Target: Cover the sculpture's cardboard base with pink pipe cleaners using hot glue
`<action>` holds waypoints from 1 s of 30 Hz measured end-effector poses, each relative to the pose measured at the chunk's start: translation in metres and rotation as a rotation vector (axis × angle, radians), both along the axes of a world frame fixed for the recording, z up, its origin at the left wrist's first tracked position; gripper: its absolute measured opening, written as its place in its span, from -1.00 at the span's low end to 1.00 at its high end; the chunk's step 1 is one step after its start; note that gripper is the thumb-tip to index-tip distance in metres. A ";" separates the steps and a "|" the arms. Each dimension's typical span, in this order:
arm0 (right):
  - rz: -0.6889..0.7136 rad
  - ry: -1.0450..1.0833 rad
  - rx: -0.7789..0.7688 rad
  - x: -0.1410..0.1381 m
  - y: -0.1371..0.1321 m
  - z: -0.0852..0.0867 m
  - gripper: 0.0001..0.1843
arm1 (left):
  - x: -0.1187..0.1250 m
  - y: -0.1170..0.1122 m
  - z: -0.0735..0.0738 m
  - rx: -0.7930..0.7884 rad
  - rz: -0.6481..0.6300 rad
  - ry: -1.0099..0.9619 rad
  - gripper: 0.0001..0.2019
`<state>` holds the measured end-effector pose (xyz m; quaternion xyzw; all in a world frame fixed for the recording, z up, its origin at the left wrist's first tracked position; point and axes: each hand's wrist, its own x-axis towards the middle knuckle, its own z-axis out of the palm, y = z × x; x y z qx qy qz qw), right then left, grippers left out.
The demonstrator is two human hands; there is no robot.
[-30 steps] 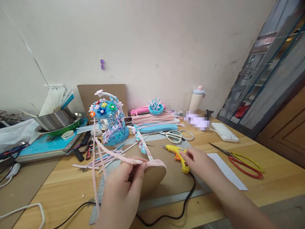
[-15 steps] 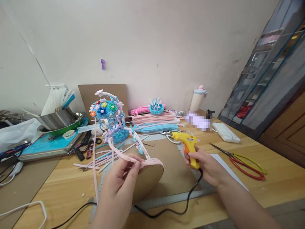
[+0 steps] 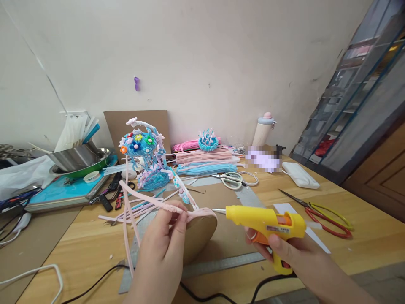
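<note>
My left hand pinches a pale pink pipe cleaner against the rim of a round cardboard disc held on edge. The strip's loose end loops up and away to the left. Pink fuzzy strip also lines the disc's top edge. In my right hand is a yellow hot glue gun, my fingers around its handle and orange trigger. Its metal nozzle points left, close to the disc's right edge. A stem with blue and pink flowers rises behind the disc.
A flowered blue pipe-cleaner lamp shape stands at the back left. Bundles of pipe cleaners lie along the wall. White-handled scissors and red-and-yellow-handled scissors rest on the table. The glue gun's black cord crosses the front.
My right hand has turned the glue gun and brought it nearer and lower, its nozzle now beside the disc. My left hand stays on the strip, whose loose end has swung left.
</note>
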<state>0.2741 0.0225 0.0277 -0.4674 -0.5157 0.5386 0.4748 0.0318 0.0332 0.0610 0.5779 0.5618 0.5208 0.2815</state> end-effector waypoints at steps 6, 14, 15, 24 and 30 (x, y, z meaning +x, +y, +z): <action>-0.057 -0.274 0.012 -0.008 -0.016 0.014 -0.43 | -0.004 0.000 -0.004 0.061 0.014 0.173 -0.84; -0.028 -0.439 0.147 -0.015 -0.009 0.027 -0.61 | -0.009 0.000 -0.007 0.122 -0.018 0.251 -0.86; -0.035 -0.450 0.147 -0.015 -0.009 0.028 -0.61 | -0.009 0.000 -0.008 0.118 -0.020 0.249 -0.86; -0.094 -0.544 0.121 -0.008 -0.006 0.029 -0.66 | -0.007 0.000 -0.006 0.037 -0.040 0.178 -0.83; -0.050 -0.532 0.189 -0.008 0.002 0.030 -0.66 | -0.007 0.002 -0.003 0.097 -0.184 -0.002 -0.84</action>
